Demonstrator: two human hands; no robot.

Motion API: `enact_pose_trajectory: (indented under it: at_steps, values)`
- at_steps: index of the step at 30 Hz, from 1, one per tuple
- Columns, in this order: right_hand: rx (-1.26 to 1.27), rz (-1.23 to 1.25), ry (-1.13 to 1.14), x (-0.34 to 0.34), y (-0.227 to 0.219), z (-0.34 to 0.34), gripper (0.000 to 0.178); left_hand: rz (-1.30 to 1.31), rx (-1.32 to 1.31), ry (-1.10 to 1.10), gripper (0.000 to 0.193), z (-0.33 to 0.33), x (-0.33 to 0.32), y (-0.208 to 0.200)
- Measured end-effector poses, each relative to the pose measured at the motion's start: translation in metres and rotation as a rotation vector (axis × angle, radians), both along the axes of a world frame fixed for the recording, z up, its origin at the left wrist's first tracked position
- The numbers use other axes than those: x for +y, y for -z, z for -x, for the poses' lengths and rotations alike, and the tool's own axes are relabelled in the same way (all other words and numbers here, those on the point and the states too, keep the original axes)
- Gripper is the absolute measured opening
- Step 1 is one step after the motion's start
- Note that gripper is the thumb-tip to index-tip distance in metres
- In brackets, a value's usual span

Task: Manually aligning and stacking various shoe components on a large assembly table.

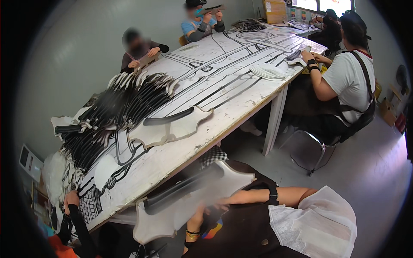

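Above my lap, at the lower middle, a white curved-edged panel [195, 198] with pointed corners and a black padded strip [185, 189] is held tilted. My left hand [196, 219], with gold bracelets at the wrist, grips its lower edge; part of the hand is hidden by the panel. From the right comes my right hand [235, 198], a black band on its wrist, closed on the panel's lower right side. Its fingertips are blurred. A small multicoloured patch [213, 229] shows against my dark apron below the hands.
A long white table [241, 107] with black drawn lines runs beside me. On it lie a similar panel [172, 124], a large pile of black-and-white pieces [124, 103] and a white stack [271, 72]. Several co-workers sit around it; a chair [316, 150] stands at the right.
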State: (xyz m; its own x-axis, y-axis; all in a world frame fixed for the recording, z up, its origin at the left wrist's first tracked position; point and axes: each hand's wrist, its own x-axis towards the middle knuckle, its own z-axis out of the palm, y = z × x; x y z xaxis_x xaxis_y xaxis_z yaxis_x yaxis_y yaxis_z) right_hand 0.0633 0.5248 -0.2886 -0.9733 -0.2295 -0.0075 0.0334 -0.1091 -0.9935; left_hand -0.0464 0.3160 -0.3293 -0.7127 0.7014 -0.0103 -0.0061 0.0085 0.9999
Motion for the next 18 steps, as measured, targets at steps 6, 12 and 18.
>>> enact_pose_trajectory:
  at_steps: [6,12,18]
  values:
    - [0.06,-0.107,0.007,0.001,0.004,0.005,0.052,0.086,-0.093,0.062,0.029,0.006,-0.007,0.008]
    - [0.056,-0.058,0.044,0.0,0.009,0.005,0.05,0.083,-0.013,-0.017,0.02,-0.007,0.001,-0.01]
    - [-0.087,-0.069,-0.027,0.003,-0.031,-0.007,0.053,-0.025,-0.033,0.164,0.011,-0.012,0.02,-0.041]
